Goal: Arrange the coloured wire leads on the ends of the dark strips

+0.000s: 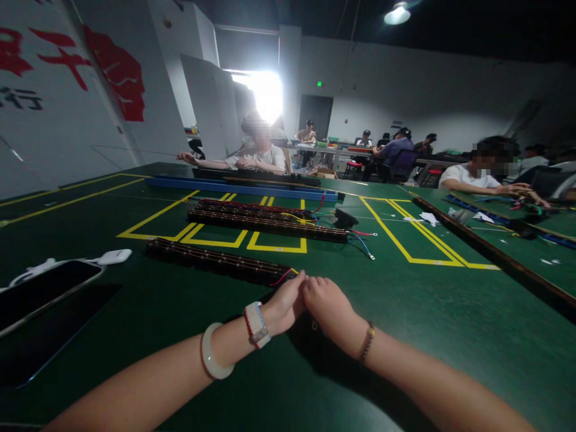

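My left hand (285, 305) and my right hand (330, 309) meet at the near end of a long black strip (220, 262) with rows of copper-coloured lines. Both hands are closed, fingertips together. A yellow wire and a red wire (281, 278) run from the strip's end towards my fingers, where they go out of sight. Below the hands a small ring terminal (314, 324) shows, so the fingers appear to be around the wires. A watch band and a pale bangle circle my left wrist; a beaded bracelet is on the right.
More black strips (270, 221) with coloured wires and ring terminals lie beyond, over yellow tape outlines (279, 249) on the green table (427, 336). A blue channel (243, 187) stands behind. Phones (54, 282) lie left, a long dark bar (490, 249) right. People sit across the table.
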